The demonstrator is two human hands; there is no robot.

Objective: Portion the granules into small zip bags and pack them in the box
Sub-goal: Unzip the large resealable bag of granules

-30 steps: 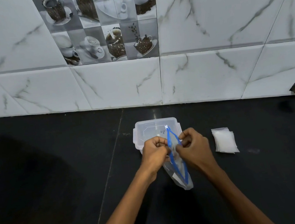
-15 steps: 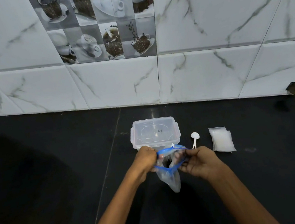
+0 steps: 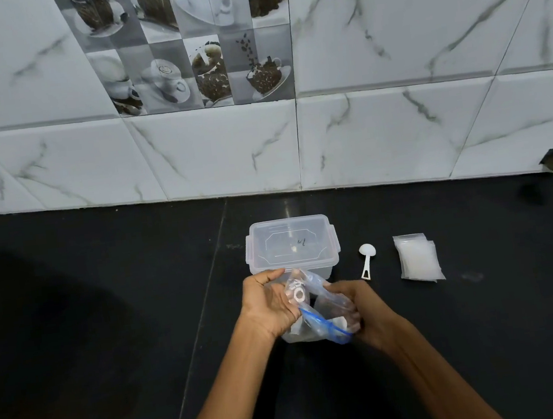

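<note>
A clear zip bag with a blue zipper strip (image 3: 318, 314) lies tilted between my hands, its mouth turned toward me and to the right. My left hand (image 3: 268, 302) grips the bag's upper left side. My right hand (image 3: 357, 310) holds the mouth end near the blue strip. What is inside the bag is hard to make out. Just behind the bag stands a clear plastic box with its snap lid on (image 3: 291, 245). A small white spoon (image 3: 367, 260) lies to the box's right. A stack of small clear zip bags (image 3: 418, 258) lies further right.
The black countertop (image 3: 108, 314) runs to a white marble-tiled wall (image 3: 397, 133) at the back. A seam in the counter runs diagonally left of the box. The counter's front edge is near the bottom of the view.
The bag hung upright with its mouth pulled open between both hands; now it is tipped sideways, mouth toward me. Both hands have dropped slightly toward me, uncovering the spoon.
</note>
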